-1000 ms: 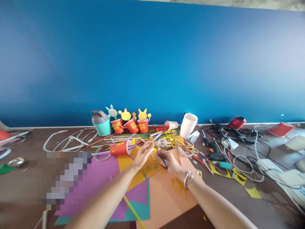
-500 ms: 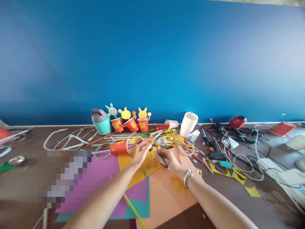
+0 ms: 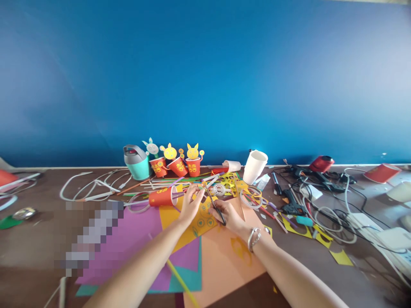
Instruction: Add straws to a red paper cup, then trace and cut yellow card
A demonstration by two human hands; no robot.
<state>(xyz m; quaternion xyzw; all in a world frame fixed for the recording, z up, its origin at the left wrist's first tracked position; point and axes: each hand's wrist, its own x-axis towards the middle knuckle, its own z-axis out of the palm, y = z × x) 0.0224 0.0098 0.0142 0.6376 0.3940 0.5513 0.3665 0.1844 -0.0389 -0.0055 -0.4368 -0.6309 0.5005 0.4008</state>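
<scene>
My right hand [image 3: 229, 216] is closed around the black handles of a pair of scissors [image 3: 220, 214], whose blades point up and left toward my other hand. My left hand [image 3: 191, 204] pinches a small yellow paper piece [image 3: 204, 184] at the blade tips; its exact shape is too small to make out. Below both hands lies a yellow paper sheet [image 3: 183, 235] with a face and circles drawn on it. A red paper cup [image 3: 160, 197] rests on its side just left of my left hand.
Decorated red cups [image 3: 193, 168] with paper animal heads stand by the blue wall, beside a teal container [image 3: 137, 166]. A white cup [image 3: 254, 167] stands right of centre. Purple paper [image 3: 135, 239] and peach paper [image 3: 231, 269] cover the front. A glue gun [image 3: 293, 203] and tangled cables lie right.
My left hand has turned slightly, with its fingertips a little higher beside the scissor blades. My right hand stays nearly in place with the scissors.
</scene>
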